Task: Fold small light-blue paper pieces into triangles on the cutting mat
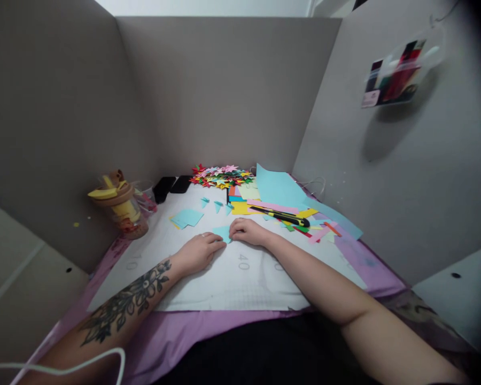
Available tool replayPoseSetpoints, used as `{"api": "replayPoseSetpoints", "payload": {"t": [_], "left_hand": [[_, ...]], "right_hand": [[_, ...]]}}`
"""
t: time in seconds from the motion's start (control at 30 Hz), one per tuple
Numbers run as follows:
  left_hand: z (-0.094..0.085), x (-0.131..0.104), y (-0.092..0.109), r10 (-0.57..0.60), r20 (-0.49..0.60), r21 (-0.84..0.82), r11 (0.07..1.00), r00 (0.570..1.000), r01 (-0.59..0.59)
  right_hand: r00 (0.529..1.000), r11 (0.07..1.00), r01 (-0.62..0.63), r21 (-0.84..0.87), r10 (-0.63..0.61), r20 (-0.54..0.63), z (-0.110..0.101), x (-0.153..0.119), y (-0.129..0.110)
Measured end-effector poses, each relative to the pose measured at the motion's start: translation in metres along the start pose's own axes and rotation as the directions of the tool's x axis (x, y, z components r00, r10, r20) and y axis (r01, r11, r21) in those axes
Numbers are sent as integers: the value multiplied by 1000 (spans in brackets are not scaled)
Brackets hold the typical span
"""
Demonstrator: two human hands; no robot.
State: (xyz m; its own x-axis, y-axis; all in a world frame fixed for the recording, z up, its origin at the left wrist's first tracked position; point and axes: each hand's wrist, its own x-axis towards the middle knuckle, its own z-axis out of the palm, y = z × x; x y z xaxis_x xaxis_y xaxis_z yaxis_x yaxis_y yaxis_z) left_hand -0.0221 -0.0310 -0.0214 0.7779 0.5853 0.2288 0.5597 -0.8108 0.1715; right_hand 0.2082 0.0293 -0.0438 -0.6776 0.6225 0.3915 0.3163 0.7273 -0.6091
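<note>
A small piece of light blue paper (pixel 222 232) lies on the white sheet between my two hands. My left hand (pixel 198 252), with a ring on one finger, holds the paper's near left edge under its fingertips. At the right edge, my right hand (pixel 248 231) has its fingers curled and pinched on the same piece. Just beyond stand several small folded light blue pieces (pixel 218 206). Left of them is a loose stack of light blue paper squares (pixel 187 217), with a bit of yellow showing beneath.
A black and yellow utility knife (pixel 284 216) rests among coloured paper scraps on the right, near a large light blue sheet (pixel 282 187). Many folded paper stars (pixel 222 176) are heaped at the back. A cup (pixel 130 214) and black phones (pixel 180 184) stand left. Grey panels enclose three sides.
</note>
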Motion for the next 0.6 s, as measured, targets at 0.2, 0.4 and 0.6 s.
{"api": "replayPoseSetpoints", "payload": {"t": [0.2,0.4,0.6], "left_hand": [[1,2,3,-6,29,71,997,1000,3],[1,2,7,-25,58,144,989,998,16],[-1,3,10,-39,103,192,981,994,19]], "right_hand": [[993,993,-116,-5,115,-38,6,8,2],[972,974,-216,-65,208,-107,16,15,1],[959,957,-269,-110,255,-125,23,18,3]]}}
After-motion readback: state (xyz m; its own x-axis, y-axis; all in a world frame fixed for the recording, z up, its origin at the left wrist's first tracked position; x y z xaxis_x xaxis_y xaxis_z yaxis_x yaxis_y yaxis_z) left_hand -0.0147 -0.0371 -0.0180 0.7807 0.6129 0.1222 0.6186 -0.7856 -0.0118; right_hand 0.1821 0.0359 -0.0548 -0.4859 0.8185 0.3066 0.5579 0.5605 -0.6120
